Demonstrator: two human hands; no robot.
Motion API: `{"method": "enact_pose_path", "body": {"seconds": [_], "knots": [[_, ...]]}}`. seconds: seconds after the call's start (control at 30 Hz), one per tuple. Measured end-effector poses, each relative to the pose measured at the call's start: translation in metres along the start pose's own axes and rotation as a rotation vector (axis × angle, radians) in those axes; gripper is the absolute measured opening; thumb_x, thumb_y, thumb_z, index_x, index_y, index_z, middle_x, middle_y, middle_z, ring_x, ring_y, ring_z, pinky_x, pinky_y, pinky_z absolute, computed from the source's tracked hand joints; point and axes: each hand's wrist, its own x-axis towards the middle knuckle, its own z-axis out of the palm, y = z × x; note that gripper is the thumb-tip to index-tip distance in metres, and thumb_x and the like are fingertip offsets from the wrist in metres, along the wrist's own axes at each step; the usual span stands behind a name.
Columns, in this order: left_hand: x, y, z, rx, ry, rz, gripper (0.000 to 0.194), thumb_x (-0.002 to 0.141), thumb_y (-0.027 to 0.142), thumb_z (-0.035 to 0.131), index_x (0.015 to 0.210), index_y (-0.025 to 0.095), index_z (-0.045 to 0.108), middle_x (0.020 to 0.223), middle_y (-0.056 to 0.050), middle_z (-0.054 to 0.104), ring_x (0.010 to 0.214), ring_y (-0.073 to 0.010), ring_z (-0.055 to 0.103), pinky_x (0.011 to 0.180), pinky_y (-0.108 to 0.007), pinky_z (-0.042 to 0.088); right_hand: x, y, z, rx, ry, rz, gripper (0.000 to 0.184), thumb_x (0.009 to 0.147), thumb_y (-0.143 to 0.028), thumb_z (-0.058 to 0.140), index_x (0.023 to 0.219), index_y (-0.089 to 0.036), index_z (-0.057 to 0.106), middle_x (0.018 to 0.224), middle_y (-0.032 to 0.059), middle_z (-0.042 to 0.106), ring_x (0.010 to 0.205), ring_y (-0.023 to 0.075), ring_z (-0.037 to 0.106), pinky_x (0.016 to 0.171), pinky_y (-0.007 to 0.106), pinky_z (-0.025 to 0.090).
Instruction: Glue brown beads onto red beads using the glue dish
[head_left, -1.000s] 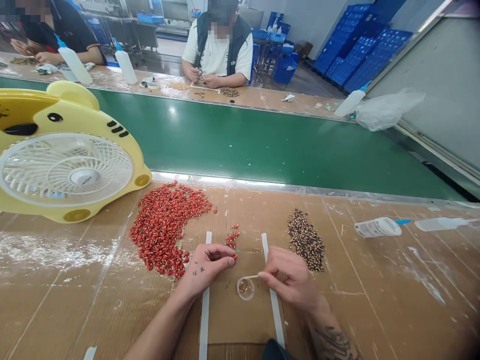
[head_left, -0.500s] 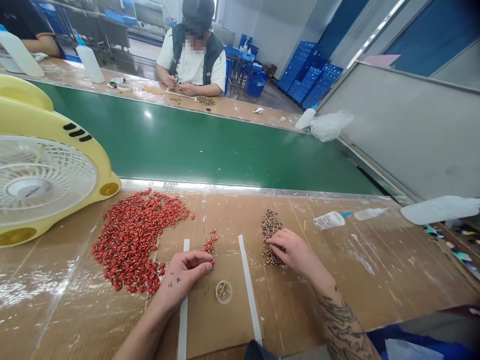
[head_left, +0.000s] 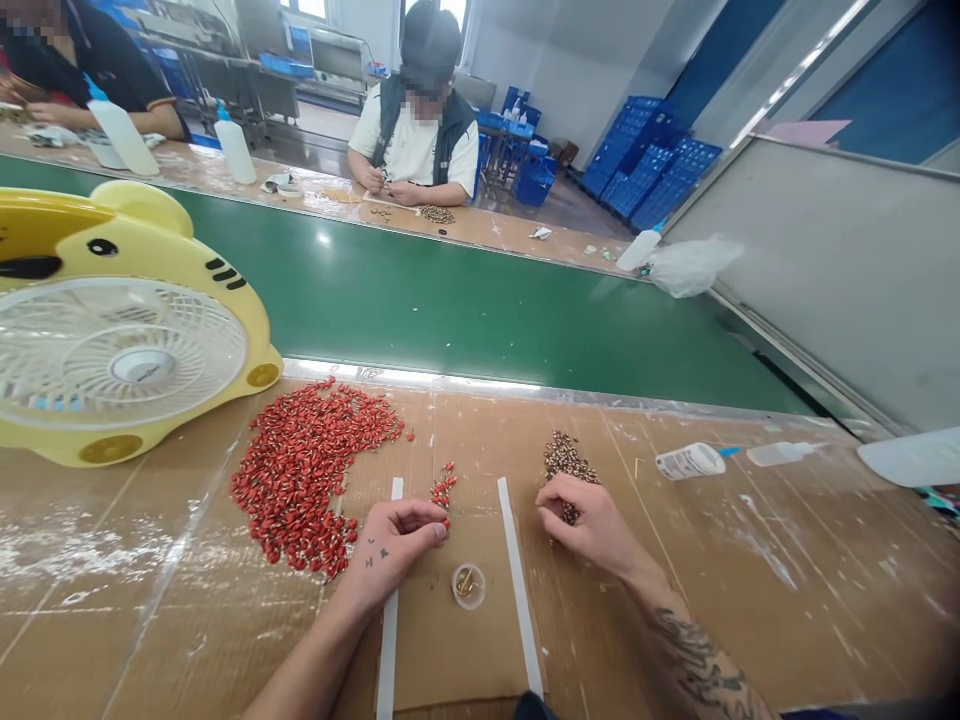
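My left hand (head_left: 394,548) pinches a red bead (head_left: 445,523) between its fingertips; my right hand (head_left: 585,520) curls half-closed over the brown beads (head_left: 568,460); whether those fingers grasp any, I cannot tell.

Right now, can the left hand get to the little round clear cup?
Probably yes. The left hand is close to the small round clear plastic cup, which sits on the brown cardboard sheet. Nothing seems to stand between them, and the right hand is off on the cup's other side.
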Motion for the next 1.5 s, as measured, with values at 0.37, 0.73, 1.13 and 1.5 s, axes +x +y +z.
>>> {"method": "enact_pose_path", "body": {"seconds": [0.37, 0.73, 1.13, 1.5], "knots": [[-0.003, -0.006, 0.003, -0.017, 0.086, 0.178, 0.007, 0.068, 0.018, 0.075, 0.074, 0.015, 0.074, 0.076, -0.005, 0.075, 0.068, -0.0144, 0.065, 0.065, -0.022, 0.049, 0.024, -0.081, 0.075, 0.734, 0.173, 0.106, 0.009, 0.085, -0.026, 0.067, 0.079, -0.019, 0.069, 0.075, 0.0029, 0.068, 0.068, 0.0154, 0.061, 0.062, 0.025, 0.048], [-0.005, -0.006, 0.005, -0.025, 0.089, 0.218, 0.006, 0.072, 0.018, 0.074, 0.075, 0.014, 0.074, 0.071, -0.005, 0.072, 0.064, -0.0140, 0.063, 0.061, -0.022, 0.048, 0.027, -0.081, 0.084, 0.691, 0.214, -0.098, 0.006, 0.086, -0.018, 0.068, 0.086, -0.022, 0.072, 0.084, 0.0044, 0.070, 0.081, 0.0183, 0.065, 0.074, 0.031, 0.052], [-0.010, -0.005, 0.004, 0.146, 0.115, 0.364, 0.005, 0.078, 0.018, 0.068, 0.079, 0.017, 0.074, 0.080, -0.006, 0.073, 0.072, -0.0170, 0.067, 0.067, -0.024, 0.053, 0.022, -0.085, 0.079, 0.458, 0.282, -0.152, 0.008, 0.085, -0.015, 0.064, 0.084, -0.021, 0.070, 0.081, 0.0063, 0.070, 0.078, 0.0206, 0.066, 0.073, 0.034, 0.054], [-0.012, -0.003, 0.000, 0.481, 0.105, 0.632, 0.015, 0.087, 0.019, 0.062, 0.087, 0.023, 0.075, 0.087, -0.005, 0.077, 0.083, -0.0186, 0.071, 0.080, -0.028, 0.054, 0.024, -0.090, 0.069, 0.315, 0.209, -0.208, 0.010, 0.088, -0.014, 0.061, 0.088, -0.021, 0.068, 0.084, 0.0054, 0.070, 0.080, 0.0195, 0.064, 0.073, 0.033, 0.054]]}}
